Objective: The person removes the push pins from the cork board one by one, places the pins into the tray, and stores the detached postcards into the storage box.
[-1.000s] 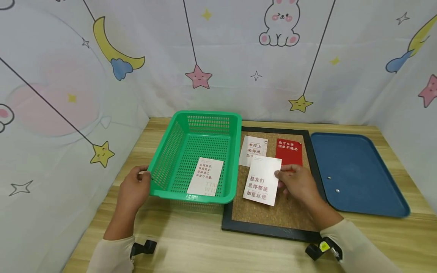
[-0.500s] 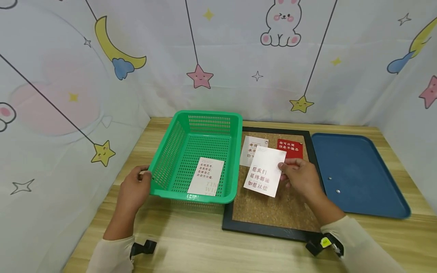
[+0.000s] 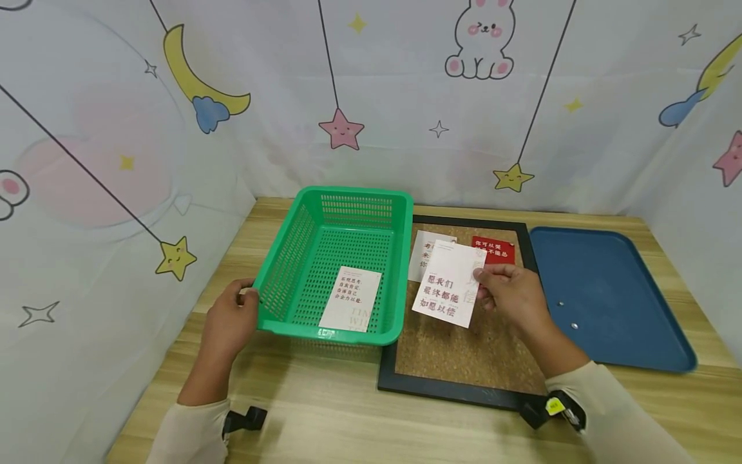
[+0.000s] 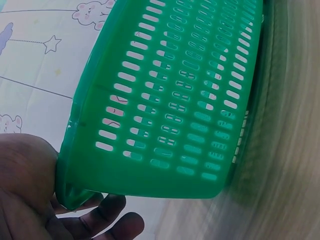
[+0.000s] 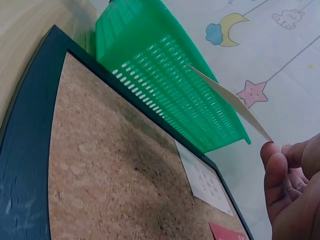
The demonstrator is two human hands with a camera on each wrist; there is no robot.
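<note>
My left hand [image 3: 230,319] grips the near left corner of a green plastic basket [image 3: 408,270] by its rim; in the left wrist view the fingers curl under the rim of the basket [image 4: 120,180]. Inside it lies a white printed card [image 3: 348,299]. Between thumb and fingers my right hand [image 3: 513,293] pinches another white card [image 3: 443,283] by its right edge, above a black-framed corkboard [image 3: 452,361]. The right wrist view shows this card [image 5: 232,100] nearly edge-on. It partly covers a white card [image 3: 426,245] and a red card [image 3: 493,245] fixed on the cork.
Right of the corkboard lies a blue tray [image 3: 614,296] with two small silvery pins [image 3: 574,325] near its left side. The basket stands close against the board's left side. A patterned curtain [image 3: 394,77] rises behind the wooden table [image 3: 313,412].
My right hand has lifted the pinched card slightly up and away from me, and the card now covers part of the red one. My left hand stays on the basket.
</note>
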